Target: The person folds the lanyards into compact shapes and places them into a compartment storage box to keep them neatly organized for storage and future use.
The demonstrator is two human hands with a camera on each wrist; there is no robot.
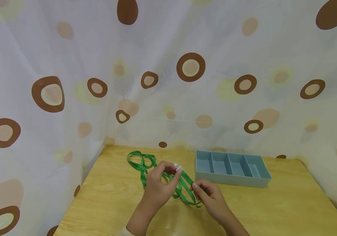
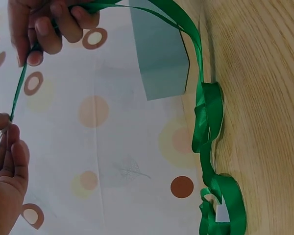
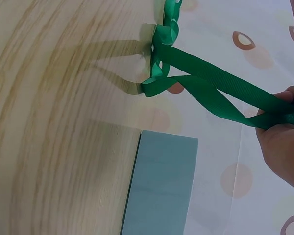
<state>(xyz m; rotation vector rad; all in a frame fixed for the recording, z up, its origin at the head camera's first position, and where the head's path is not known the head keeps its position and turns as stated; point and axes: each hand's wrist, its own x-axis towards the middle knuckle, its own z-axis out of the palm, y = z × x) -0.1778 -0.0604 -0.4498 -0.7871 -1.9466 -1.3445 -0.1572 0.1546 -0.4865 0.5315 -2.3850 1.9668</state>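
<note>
A long green ribbon (image 1: 142, 168) lies in loose loops on the wooden table and rises to both hands. My left hand (image 1: 159, 185) pinches a small white piece (image 1: 178, 167) at the ribbon's end between thumb and index finger; its exact kind is too small to make out. Lower down, my right hand (image 1: 211, 198) grips the ribbon with thumb and curled fingers. A stretch of ribbon runs taut from hand to hand in the left wrist view. Two strands of the green ribbon (image 3: 225, 83) come into the right hand (image 3: 284, 152) in the right wrist view.
Behind the right hand stands a blue-grey tray (image 1: 230, 178) with several compartments in a row. The wooden table (image 1: 106, 200) meets a spotted curtain (image 1: 168, 98) at its back and along its sides.
</note>
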